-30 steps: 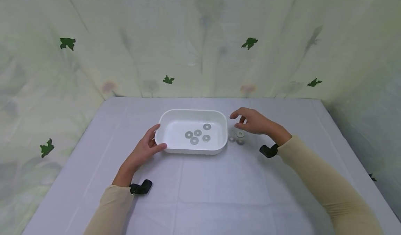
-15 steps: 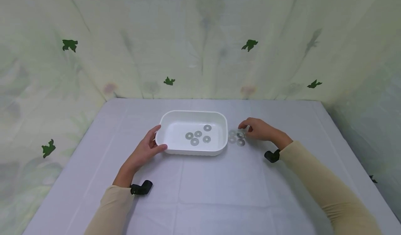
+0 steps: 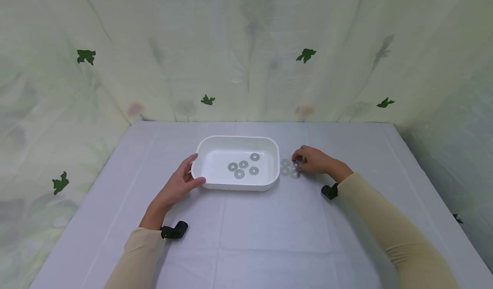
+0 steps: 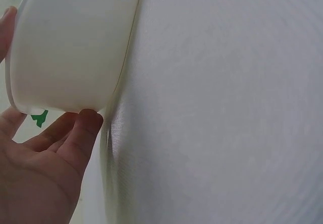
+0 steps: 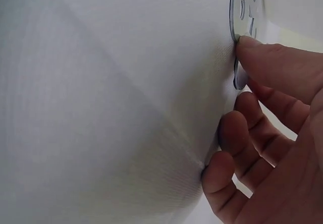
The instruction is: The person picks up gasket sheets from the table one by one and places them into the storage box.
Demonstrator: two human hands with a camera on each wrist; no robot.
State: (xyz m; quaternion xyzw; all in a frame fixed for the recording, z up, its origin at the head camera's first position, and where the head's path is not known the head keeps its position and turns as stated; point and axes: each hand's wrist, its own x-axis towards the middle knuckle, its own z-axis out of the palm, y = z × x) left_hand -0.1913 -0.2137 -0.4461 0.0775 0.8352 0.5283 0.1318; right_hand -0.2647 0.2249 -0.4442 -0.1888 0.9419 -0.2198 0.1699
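Observation:
A white oval-cornered tray (image 3: 234, 187) stands on the table with several flat metal washers (image 3: 239, 174) lying in it. At its left end my left hand (image 3: 176, 186) holds the tray, thumb on the near side and a finger at the far rim. In the left wrist view, fingertips press against the tray's end wall (image 4: 68, 52). Right of the tray lie several loose washers (image 3: 285, 171), close together on the cloth. My right hand (image 3: 313, 159) is over them. Its thumb and index finger pinch a washer (image 5: 241, 77) at the cloth, partly hidden by the thumb.
A white cloth (image 3: 269, 237) covers the table. Behind and at both sides hangs a pale curtain (image 3: 246, 66) with green leaf shapes. A black wrist camera (image 3: 174, 230) sits on the left wrist, and another camera (image 3: 330, 191) on the right.
My right hand has come down from beside the tray's right rim onto the loose washers, and its fingers have closed on one. The left hand and the tray stay put.

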